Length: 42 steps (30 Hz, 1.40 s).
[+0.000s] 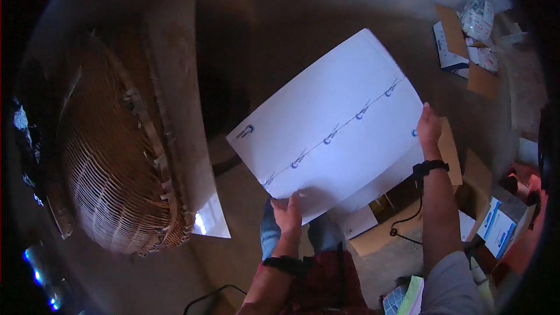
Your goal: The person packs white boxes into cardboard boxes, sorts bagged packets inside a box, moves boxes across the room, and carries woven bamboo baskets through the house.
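In front of me I hold a large white sheet [326, 111], tilted, with a thin line and several small blue printed marks across it. Its far right edge looks doubled, so it may be more than one layer. My left hand [287, 213] grips the near edge, with the thumb on top and the other fingers hidden beneath. At the right edge, my right hand [430, 123] is closed on the same sheet. Below the sheet's near right side is an open cardboard box [373, 242], with more white sheet material by it.
A big woven basket [116, 192] lies on its side at the left, beside a pale upright panel [201, 140]. At the far right stands an open carton [452, 35] with a clear plastic bag [477, 17]. Blue-and-white boxes [496, 227] sit lower right.
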Motion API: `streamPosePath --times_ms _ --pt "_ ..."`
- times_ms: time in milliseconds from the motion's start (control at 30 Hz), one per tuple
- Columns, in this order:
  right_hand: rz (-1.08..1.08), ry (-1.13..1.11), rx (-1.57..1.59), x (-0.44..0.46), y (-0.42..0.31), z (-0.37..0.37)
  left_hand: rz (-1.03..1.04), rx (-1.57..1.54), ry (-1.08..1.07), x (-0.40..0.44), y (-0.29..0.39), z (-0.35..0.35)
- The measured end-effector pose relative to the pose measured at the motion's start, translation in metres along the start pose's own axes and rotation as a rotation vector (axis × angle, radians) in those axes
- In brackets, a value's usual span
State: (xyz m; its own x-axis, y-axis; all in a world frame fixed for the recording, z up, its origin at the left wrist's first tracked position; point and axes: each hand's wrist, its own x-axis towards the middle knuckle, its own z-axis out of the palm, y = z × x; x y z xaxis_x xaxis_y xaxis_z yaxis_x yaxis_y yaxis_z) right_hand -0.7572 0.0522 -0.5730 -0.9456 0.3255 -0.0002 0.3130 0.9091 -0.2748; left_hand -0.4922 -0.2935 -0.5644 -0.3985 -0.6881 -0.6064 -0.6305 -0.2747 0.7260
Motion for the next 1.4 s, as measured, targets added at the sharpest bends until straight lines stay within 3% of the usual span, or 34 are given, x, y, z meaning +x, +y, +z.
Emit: streamPosePath --times_ms 67,200,300,400,433,567,767,867,1067,1133,1167,1233,1267,1333,1400 --pt "-0.032 0.007 0.016 0.005 0.007 0.001 0.064 0.049 -0.037 -0.006 -0.001 0.002" --pt "-0.032 0.03 0.004 0.006 0.005 0.002 -0.013 0.205 0.012 0.001 0.024 0.008" --pt "-0.006 0.016 -0.02 0.007 0.002 0.007 -0.041 0.557 0.108 0.007 0.041 0.014" --pt "0.083 -0.046 -0.083 0.005 -0.004 0.0 -0.033 0.401 -0.094 0.033 0.009 0.002" --pt "0.037 -0.032 -0.08 0.003 -0.008 -0.003 0.01 0.258 -0.07 0.033 0.004 0.004" --pt "-0.008 -0.018 -0.018 0.003 -0.004 -0.002 -0.003 0.198 -0.08 0.029 0.013 0.001" --pt "-0.003 -0.023 0.045 0.003 -0.004 -0.003 -0.042 0.414 -0.034 0.035 0.01 -0.001" --pt "0.011 -0.028 0.074 0.002 -0.005 -0.005 -0.156 0.412 -0.045 0.038 0.01 -0.002" --pt "0.005 0.025 0.041 0.007 -0.008 -0.009 0.03 0.151 -0.147 0.028 0.022 0.002" --pt "0.03 0.018 0.082 0.005 -0.009 -0.012 -0.194 0.428 -0.078 0.05 0.003 -0.007" --pt "0.042 -0.005 0.075 0.005 -0.01 -0.015 -0.189 0.431 -0.078 0.049 0.013 -0.007" --pt "0.054 -0.027 0.074 0.007 -0.011 -0.017 -0.372 0.542 -0.124 0.044 0.041 -0.001" --pt "0.067 -0.035 0.065 0.006 -0.009 -0.014 -0.367 0.545 -0.123 0.055 0.033 -0.003" --pt "0.08 -0.043 0.05 -0.001 -0.007 -0.008 0.184 0.472 -0.141 0.083 -0.003 -0.01" --pt "0.107 0.039 0.076 -0.006 -0.009 -0.004 0.197 0.502 -0.086 0.104 0.016 -0.001"
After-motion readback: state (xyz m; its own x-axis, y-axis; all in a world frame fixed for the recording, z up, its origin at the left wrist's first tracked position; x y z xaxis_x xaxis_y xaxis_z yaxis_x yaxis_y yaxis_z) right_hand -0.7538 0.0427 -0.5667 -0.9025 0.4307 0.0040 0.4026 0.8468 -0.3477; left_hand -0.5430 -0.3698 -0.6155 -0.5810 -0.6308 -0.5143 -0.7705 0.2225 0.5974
